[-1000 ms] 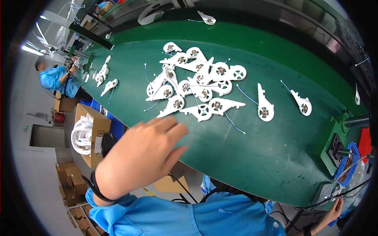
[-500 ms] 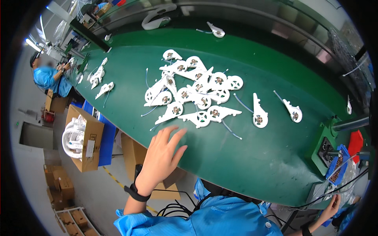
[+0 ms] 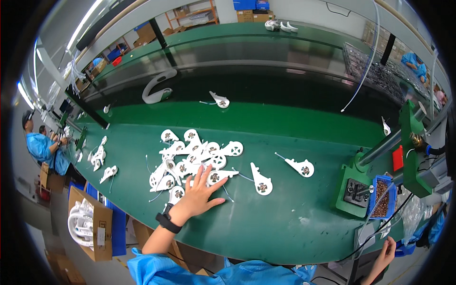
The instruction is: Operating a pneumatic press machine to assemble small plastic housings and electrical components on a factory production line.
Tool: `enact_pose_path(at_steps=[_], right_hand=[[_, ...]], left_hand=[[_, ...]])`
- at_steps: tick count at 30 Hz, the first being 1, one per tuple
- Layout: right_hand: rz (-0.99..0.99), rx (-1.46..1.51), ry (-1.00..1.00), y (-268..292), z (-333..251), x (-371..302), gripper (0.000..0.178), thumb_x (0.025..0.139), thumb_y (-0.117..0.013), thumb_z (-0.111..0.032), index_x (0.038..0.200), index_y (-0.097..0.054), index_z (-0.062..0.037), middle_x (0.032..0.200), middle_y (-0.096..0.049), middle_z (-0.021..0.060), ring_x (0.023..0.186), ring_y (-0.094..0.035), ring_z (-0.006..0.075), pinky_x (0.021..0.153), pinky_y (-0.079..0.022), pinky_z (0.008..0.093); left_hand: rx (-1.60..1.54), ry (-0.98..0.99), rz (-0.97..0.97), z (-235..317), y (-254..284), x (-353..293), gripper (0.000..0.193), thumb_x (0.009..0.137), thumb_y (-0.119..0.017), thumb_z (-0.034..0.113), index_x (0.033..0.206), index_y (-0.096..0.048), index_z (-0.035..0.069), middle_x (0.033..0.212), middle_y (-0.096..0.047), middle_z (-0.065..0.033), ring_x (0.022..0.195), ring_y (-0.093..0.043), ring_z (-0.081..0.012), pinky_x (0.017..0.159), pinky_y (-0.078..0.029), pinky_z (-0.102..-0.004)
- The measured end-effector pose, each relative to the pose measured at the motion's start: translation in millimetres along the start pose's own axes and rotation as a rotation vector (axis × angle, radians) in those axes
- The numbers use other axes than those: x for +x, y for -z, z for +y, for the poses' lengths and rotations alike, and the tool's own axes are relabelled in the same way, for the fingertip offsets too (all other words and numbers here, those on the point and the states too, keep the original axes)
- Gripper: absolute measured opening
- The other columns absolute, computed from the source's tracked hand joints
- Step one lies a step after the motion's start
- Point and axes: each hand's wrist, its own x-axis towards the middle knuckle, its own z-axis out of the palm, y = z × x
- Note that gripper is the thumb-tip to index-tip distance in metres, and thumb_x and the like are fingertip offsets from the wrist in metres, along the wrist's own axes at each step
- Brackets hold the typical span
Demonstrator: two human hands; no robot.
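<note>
Left hand [image 3: 197,195], fingers spread and loose, reaches over the white parts [image 3: 194,158] heaped on the green table [image 3: 280,232]; right hand [image 3: 387,252] curls near its right end, grip impossible to tell!

Light: a white tube [image 3: 85,24] is glowing at upper left.
Wall: a pale wall [image 3: 311,16] is rising at the back.
Counter: a green counter [image 3: 294,237] is spreading across the middle, its edges bending in the wide view.
Far counter: a second green top [image 3: 223,33] is running beyond a dark glossy strip [image 3: 266,80].
Post: a black post [image 3: 89,109] is standing at left.
Rack: an orange-framed rack [image 3: 214,12] is standing far back.
Floor: grey floor [image 3: 114,272] is showing at lower left.
</note>
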Motion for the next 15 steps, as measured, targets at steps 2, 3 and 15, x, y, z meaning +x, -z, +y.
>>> enact_pose_path(at_steps=[2, 3, 15], right_hand=[[0.031, -0.008, -0.032, 2.0, -7.6, -3.0, 0.017, 0.088, -0.052, -0.011, 0.097, -0.056, 0.0029, 0.088, -0.056, 0.0036, 0.082, -0.048, 0.0108, 0.075, -0.038, 0.0218], [0.04, -0.005, -0.052, 0.9, -10.8, -2.9, 0.016, 0.088, -0.052, -0.011, 0.095, -0.056, 0.003, 0.088, -0.055, 0.0034, 0.082, -0.048, 0.0104, 0.075, -0.038, 0.0215], [0.157, -0.02, -0.104, 10.0, -34.0, -27.1, 0.009, 0.082, -0.059, -0.002, 0.088, -0.059, 0.0035, 0.074, -0.055, 0.0005, 0.067, -0.048, 0.006, 0.061, -0.037, 0.0184]], left_hand=[[0.058, 0.027, -0.077, 8.4, 31.8, 16.4, 0.048, 0.081, -0.055, 0.049, 0.124, -0.05, 0.027, 0.139, -0.024, -0.0183, 0.127, -0.025, -0.0412, 0.099, -0.021, -0.0552], [0.082, 0.003, -0.019, 5.9, 42.2, 30.6, 0.041, 0.08, -0.057, 0.045, 0.114, -0.057, 0.023, 0.131, -0.035, -0.017, 0.12, -0.034, -0.0379, 0.097, -0.025, -0.0535], [0.59, -0.059, 0.498, -75.7, 36.0, 284.3, 0.038, 0.077, -0.06, 0.035, 0.113, -0.057, 0.026, 0.127, -0.047, -0.0062, 0.119, -0.043, -0.0269, 0.096, -0.032, -0.0445]])
